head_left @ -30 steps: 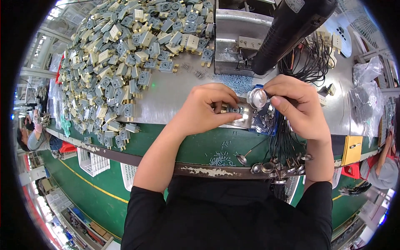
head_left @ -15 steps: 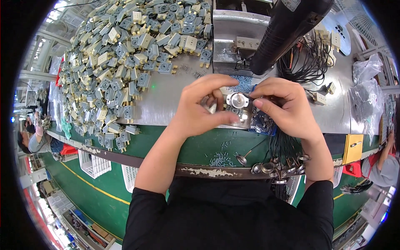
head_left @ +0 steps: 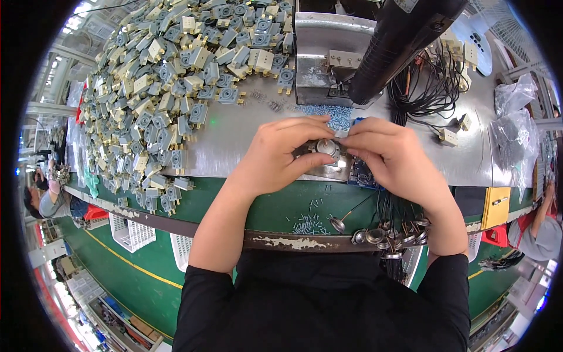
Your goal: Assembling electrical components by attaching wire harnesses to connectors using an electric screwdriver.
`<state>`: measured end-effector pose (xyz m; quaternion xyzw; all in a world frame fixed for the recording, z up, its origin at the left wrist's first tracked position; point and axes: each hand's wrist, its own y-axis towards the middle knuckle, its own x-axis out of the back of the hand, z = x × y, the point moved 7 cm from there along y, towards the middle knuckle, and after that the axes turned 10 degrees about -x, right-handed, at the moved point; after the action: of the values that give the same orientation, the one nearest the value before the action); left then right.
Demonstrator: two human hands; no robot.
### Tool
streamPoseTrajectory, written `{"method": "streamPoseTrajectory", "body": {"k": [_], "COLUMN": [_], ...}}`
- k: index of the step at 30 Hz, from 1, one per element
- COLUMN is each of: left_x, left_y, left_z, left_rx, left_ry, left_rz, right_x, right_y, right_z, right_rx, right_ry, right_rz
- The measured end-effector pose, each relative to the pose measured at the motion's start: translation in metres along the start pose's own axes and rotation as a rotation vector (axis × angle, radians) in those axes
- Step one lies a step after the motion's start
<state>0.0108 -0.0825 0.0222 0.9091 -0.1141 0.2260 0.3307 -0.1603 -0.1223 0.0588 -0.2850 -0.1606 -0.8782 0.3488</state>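
Note:
My left hand (head_left: 281,154) curls around a round silver metal piece with a centre stud (head_left: 326,148), thumb at its near edge and fingers along its far side. The piece sits low over a metal fixture, mostly hidden by my hands. Just right of it, my right hand (head_left: 392,154) is closed, thumb and fingers pinched together at a small pale piece (head_left: 341,134); its exact kind I cannot make out. Behind my fingertips lies a heap of small blue screws (head_left: 333,115). Under my right hand is a blue-edged tray of small dark parts (head_left: 360,173).
Grey-and-cream switch-like blocks (head_left: 158,100) pile high at the left. A thick black cylinder (head_left: 390,53) slants over the work spot. Black cables (head_left: 419,97) lie coiled at the right. Loose screws (head_left: 309,224) and round metal cups on wires (head_left: 375,236) are by the front edge.
My hands have drawn together. My left fingers and thumb have closed in around the round metal piece, and my right fingertips have moved left to its edge, with the pale piece now showing there.

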Motion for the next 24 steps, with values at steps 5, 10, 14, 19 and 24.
{"method": "streamPoseTrajectory", "body": {"k": [5, 10, 14, 19, 24], "left_x": [-0.014, -0.018, -0.018, -0.019, -0.02], "left_y": [-0.007, -0.007, -0.004, -0.006, -0.006], "left_z": [0.01, 0.014, 0.014, 0.02, 0.021], "left_rx": [0.116, 0.094, 0.121, 0.126, 0.121], "left_ry": [-0.09, -0.141, -0.183, -0.198, -0.218], "left_rz": [0.066, 0.057, 0.049, 0.092, 0.091], "right_x": [-0.008, -0.016, -0.016, -0.017, -0.011], "right_y": [-0.004, -0.007, -0.007, -0.007, -0.002], "right_z": [-0.001, -0.006, -0.005, -0.005, -0.008], "right_rx": [-0.014, 0.005, -0.011, -0.01, -0.072], "right_ry": [-0.173, -0.309, -0.289, -0.283, -0.175], "right_rz": [0.129, 0.173, 0.181, 0.197, 0.17]}}
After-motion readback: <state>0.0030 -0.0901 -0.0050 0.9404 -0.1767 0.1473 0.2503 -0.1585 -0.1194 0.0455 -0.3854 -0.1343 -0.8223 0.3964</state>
